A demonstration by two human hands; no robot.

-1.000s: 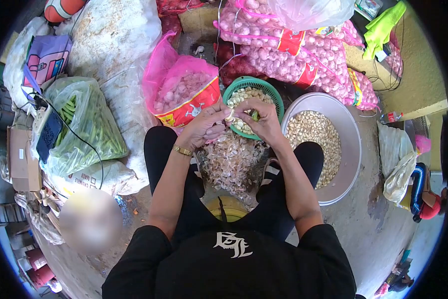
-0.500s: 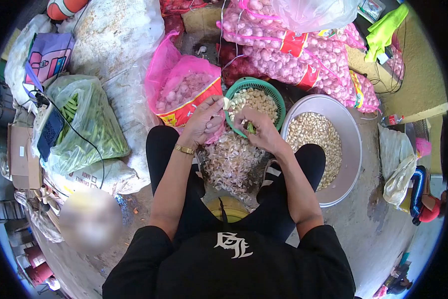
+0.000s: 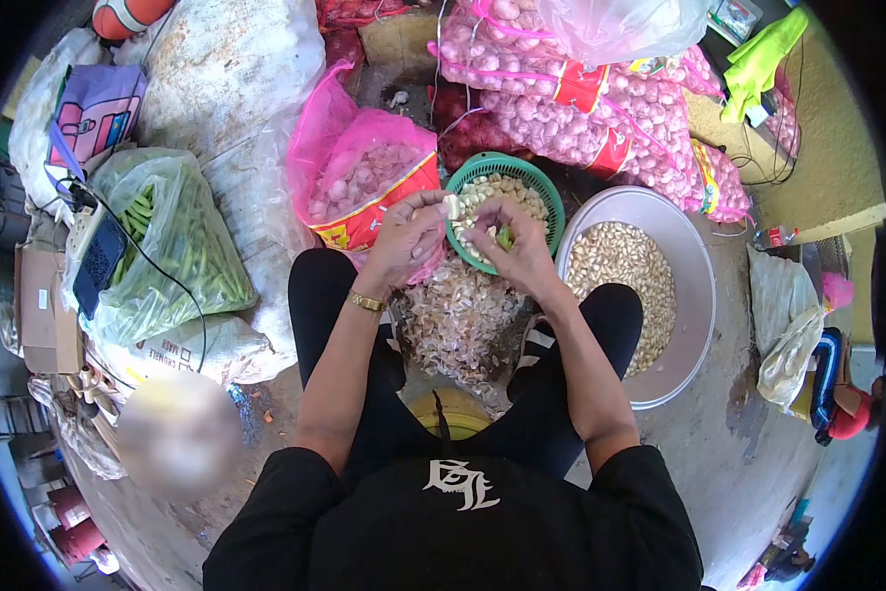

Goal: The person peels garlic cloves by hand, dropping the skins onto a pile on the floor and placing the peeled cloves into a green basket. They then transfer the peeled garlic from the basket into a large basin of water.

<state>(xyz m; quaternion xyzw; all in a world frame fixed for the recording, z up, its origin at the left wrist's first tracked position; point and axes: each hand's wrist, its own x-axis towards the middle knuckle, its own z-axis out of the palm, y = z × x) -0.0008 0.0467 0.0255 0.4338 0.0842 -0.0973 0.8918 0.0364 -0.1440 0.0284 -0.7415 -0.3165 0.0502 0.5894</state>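
Between the fingertips of my left hand (image 3: 410, 238) is a pale peeled garlic clove (image 3: 452, 206), above the left rim of a green plastic basket (image 3: 554, 197). Closed around a small green-handled tool (image 3: 505, 237), my right hand (image 3: 518, 248) is just right of the clove; fingers hide the tool's working end. Peeled garlic cloves (image 3: 515, 197) fill much of the basket. Below both hands, a heap of papery garlic skins (image 3: 458, 320) lies between my feet.
A wide pale tub (image 3: 696, 335) with many cloves stands at my right. An opened pink mesh bag (image 3: 310, 148) of garlic stands front left. Full garlic sacks (image 3: 650, 113) are stacked ahead. At far left is a plastic bag of green pods (image 3: 192, 246).
My right hand has turned and its fingers have come up towards the clove. The clove has shifted slightly in my left fingertips, which have moved a little.
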